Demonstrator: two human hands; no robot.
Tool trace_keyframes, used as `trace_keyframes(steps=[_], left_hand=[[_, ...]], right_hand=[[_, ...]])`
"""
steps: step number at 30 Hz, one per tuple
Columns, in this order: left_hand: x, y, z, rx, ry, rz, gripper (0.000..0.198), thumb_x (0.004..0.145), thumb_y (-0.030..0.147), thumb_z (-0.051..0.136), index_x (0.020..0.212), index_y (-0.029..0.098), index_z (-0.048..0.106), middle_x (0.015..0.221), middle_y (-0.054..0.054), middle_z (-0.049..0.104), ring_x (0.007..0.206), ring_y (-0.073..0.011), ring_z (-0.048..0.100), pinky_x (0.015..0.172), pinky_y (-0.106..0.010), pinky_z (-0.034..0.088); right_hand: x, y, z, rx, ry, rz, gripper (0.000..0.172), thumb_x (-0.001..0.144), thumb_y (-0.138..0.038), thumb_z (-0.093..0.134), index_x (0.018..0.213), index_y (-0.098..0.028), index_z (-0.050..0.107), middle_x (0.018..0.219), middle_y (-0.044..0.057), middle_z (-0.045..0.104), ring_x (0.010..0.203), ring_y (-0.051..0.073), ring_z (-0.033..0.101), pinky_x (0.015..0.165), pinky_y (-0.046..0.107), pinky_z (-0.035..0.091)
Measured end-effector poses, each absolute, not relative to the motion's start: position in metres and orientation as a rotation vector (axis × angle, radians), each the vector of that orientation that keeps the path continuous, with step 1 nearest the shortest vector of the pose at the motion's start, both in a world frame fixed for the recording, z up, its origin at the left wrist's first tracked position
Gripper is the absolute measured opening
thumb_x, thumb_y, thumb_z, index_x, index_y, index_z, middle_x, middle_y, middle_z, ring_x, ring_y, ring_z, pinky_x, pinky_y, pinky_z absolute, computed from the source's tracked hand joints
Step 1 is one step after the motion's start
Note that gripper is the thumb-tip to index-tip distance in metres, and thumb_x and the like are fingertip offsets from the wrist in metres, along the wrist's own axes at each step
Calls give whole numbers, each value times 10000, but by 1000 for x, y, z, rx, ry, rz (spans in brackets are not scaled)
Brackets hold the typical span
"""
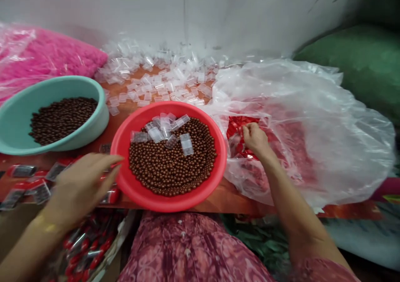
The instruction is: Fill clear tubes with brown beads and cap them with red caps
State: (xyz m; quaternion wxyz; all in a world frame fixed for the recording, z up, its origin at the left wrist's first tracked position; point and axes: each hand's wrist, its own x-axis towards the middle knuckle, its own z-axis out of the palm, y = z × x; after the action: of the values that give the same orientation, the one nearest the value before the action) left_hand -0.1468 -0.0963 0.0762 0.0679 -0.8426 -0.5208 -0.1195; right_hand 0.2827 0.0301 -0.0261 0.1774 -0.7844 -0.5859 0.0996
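Note:
My left hand (pixel 79 186), blurred by motion, hangs over the table's front edge beside a red bowl (pixel 117 173). Its fingers point at the bowl's left rim, thumb apart, with nothing seen between them. Small clear containers with red ends (pixel 40 189) lie under and around it. My right hand (pixel 255 138) reaches into the mouth of a clear plastic bag (pixel 337 119) with shiny red pieces (pixel 239 125) inside. Its fingers are curled; what they hold is hidden. Brown beads (pixel 168 169) fill the red bowl, and several clear empty cases (pixel 186 143) rest on them.
A teal basin (pixel 104 115) with brown beads stands at left. Behind it lies a bag of pink material (pixel 53 52). Loose clear cases (pixel 162 81) are strewn along the wall. Below the table edge, a container holds more red-ended pieces (pixel 83 248). A green sack (pixel 353 61) sits far right.

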Motion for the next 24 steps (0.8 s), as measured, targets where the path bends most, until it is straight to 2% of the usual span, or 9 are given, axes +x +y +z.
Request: trace_keyframes(steps=[3,6,9,12,15,17,22,24], left_hand=[[-85,-48,67,-2795,-1225,28,255,889,147,364,993,189,593,935,-70,647,855,-192,586,744,-311,472],[-37,-11,59,-2762,-1370,283,259,867,118,362,992,116,588,930,-141,637,897,-241,605,710,-329,487],[-20,6,48,-2674,-1692,404,284,861,239,428,990,40,584,967,-219,629,927,-305,616,718,-367,495],[-21,13,35,-2647,-1868,398,315,825,300,483,964,47,609,995,-222,638,962,-322,614,755,-364,489],[-28,15,25,-2660,-1987,296,279,801,316,496,933,114,635,961,-157,668,952,-280,623,759,-316,484],[-34,11,25,-2682,-2029,294,268,793,331,492,917,150,645,912,-114,682,914,-248,632,744,-290,483],[-43,-6,40,-2736,-1926,882,210,710,321,572,786,157,681,807,-101,684,860,-239,637,705,-267,481],[-41,-7,39,-2756,-2016,874,178,688,293,594,728,143,679,783,-119,682,863,-257,637,713,-280,478]], right_hand=[[274,21,-18,-1828,-1245,567,266,875,-402,339,966,-194,477,709,39,576,485,146,494,514,302,401],[262,8,-4,-1555,-1059,731,349,798,-477,471,1033,-225,419,601,-59,461,360,96,336,395,263,328],[245,-5,12,-1474,-1140,675,511,680,-415,650,1098,-215,435,630,-57,482,415,95,380,421,250,341],[220,-18,25,-1414,-1323,642,398,691,-379,649,1028,-197,540,698,-22,524,504,96,428,484,246,370],[191,-28,31,-1341,-1480,694,267,741,-369,603,945,-196,601,632,-33,510,505,94,431,505,238,380],[174,-32,30,-1260,-1568,714,230,761,-357,584,921,-196,617,644,-23,552,530,101,472,530,237,403],[153,-32,19,-1064,-1776,759,183,767,-296,583,892,-176,642,752,16,652,633,120,569,590,233,445],[153,-30,16,-1050,-1782,844,177,760,-294,597,881,-174,645,748,18,656,637,121,574,589,232,447]])
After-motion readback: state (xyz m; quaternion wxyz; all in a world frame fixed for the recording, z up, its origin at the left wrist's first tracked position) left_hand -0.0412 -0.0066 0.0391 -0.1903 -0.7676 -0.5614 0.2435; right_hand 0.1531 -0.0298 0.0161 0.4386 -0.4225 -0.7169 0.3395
